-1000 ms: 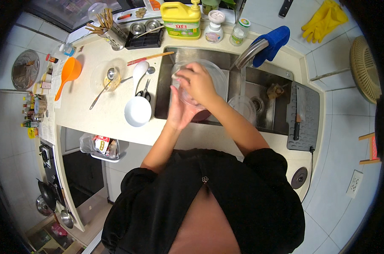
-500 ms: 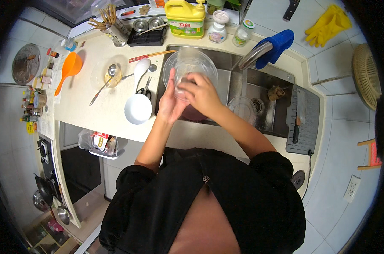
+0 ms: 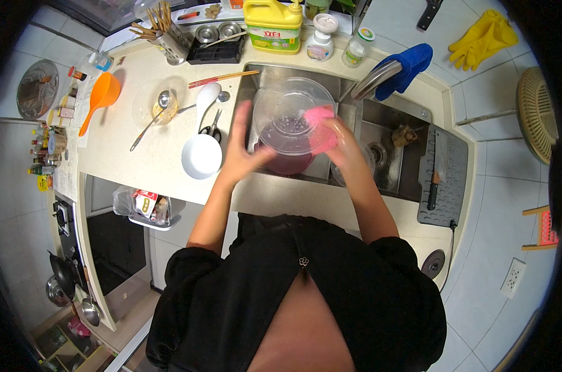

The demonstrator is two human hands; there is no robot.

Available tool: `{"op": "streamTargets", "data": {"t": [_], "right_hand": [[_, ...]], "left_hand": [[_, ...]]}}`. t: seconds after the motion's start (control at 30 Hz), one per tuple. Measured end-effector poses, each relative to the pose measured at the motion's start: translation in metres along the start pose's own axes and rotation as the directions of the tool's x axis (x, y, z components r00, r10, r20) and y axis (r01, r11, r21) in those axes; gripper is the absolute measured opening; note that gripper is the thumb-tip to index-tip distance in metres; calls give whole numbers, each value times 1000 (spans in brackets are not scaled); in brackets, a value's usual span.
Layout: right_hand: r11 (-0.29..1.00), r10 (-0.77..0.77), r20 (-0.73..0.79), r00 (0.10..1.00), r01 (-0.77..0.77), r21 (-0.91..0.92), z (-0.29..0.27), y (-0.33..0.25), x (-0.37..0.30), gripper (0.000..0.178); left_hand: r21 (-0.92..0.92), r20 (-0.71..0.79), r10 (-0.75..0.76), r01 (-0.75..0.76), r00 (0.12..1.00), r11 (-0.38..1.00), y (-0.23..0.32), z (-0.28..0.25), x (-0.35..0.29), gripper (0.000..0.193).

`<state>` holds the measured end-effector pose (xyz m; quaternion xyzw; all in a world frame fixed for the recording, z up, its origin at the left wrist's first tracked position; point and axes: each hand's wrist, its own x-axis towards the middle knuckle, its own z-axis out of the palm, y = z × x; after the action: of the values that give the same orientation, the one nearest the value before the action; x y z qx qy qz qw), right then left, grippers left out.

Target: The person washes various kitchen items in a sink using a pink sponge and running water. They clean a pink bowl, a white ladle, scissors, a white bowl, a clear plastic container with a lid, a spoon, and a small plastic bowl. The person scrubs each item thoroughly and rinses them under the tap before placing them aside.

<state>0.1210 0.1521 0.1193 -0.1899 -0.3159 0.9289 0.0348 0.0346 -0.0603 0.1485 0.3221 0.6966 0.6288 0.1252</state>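
Note:
Over the left sink basin (image 3: 250, 77) a clear round plastic bowl (image 3: 281, 102) with drops on it is tilted toward me. My right hand (image 3: 346, 149) grips a pink cloth (image 3: 321, 139) against the bowl's right edge. Beside the bowl's left edge, my left hand (image 3: 239, 155) is open, thumb and fingers apart and slightly blurred; it seems to hold nothing. Below the bowl a dark pink round vessel (image 3: 293, 164) shows in the sink, partly covered. Another clear round plastic piece (image 3: 363, 175) lies behind my right wrist.
Left on the counter are a white bowl (image 3: 201, 157), scissors (image 3: 214, 131), a white spoon (image 3: 206, 99), chopsticks (image 3: 222, 79) and an orange ladle (image 3: 104, 93). Behind stands a yellow jug (image 3: 272, 28). A faucet with a blue cloth (image 3: 411, 65) rises right; a knife (image 3: 434, 189) lies on a grey mat (image 3: 457, 167).
My hands were together over the sink and have moved apart. The right moved to the right and now shows the pink cloth; the clear bowl now faces up between them.

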Motion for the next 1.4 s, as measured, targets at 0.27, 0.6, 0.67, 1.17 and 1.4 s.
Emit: {"op": "streamTargets", "data": {"t": [0.27,0.6,0.67,1.17,1.4], "right_hand": [[993,101,-167,981,-110,-42,-36,31,4,26],[-152,-516,565,644,580,-800,62,43,20,15],[-71,-587,398,705,445,-893,37,38,40,14],[572,-311,-79,947,120,-812,-40,53,32,24],[922,-123,-210,970,34,-385,-96,43,-22,28]], "left_hand": [[-956,233,-331,278,915,94,-25,-6,-11,79],[-829,524,-293,558,799,39,-47,21,-28,94],[-885,404,-299,452,865,110,-12,22,-25,96],[-847,367,-537,512,759,145,-50,19,-45,76],[-826,161,-786,518,597,224,-53,22,-59,37]]}}
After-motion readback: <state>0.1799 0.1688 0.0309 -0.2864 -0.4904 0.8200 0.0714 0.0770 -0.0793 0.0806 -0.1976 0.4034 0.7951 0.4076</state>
